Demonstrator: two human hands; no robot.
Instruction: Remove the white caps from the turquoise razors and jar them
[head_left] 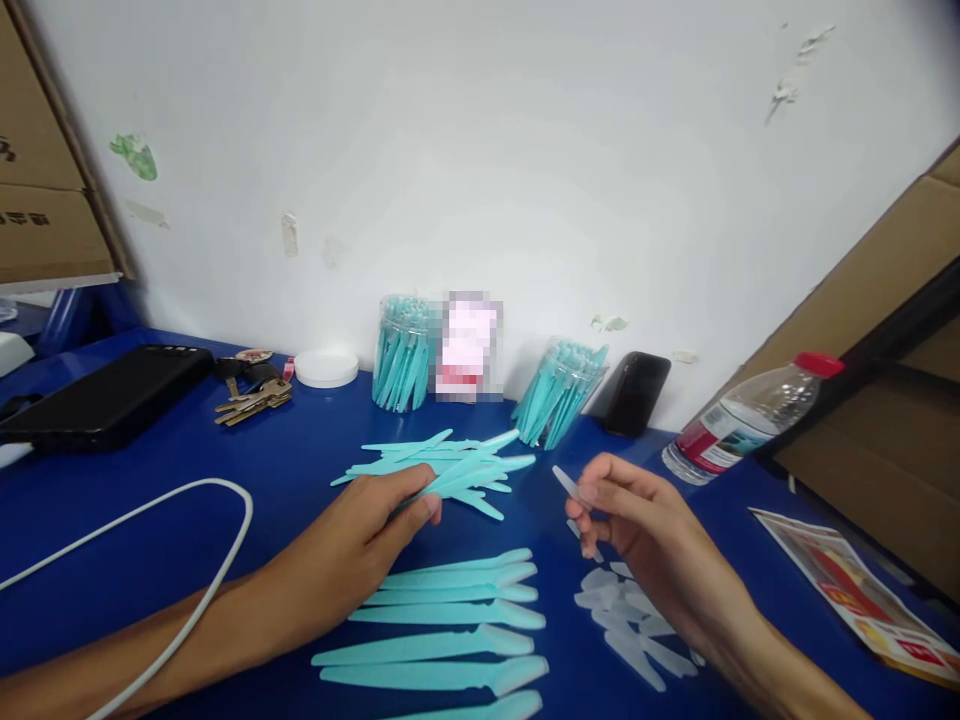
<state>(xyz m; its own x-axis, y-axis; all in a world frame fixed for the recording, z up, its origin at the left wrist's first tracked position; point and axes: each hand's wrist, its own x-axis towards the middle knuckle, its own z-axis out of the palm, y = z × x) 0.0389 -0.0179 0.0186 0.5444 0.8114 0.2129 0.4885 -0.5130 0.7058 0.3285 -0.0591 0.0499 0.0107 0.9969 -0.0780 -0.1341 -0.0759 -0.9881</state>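
Note:
My left hand (375,530) is closed round turquoise plastic sticks (469,475), over a loose pile of the same sticks. Below it, several turquoise sticks with whitish ends (450,613) lie side by side in a row, their wide ends to the right. My right hand (637,510) pinches a small translucent white cap (568,483) between thumb and fingers. Another translucent piece shows just below its fingers. Under the right hand lies a heap of translucent caps (630,620), partly hidden by the wrist.
Two clear tubs of turquoise sticks (403,355) (559,395) stand by the wall. A white lid (326,368), keys (255,400) and a black power bank (112,395) are left. A phone (637,395), bottle (739,430) and leaflet (855,590) are right. A white cable (244,520) crosses my left forearm.

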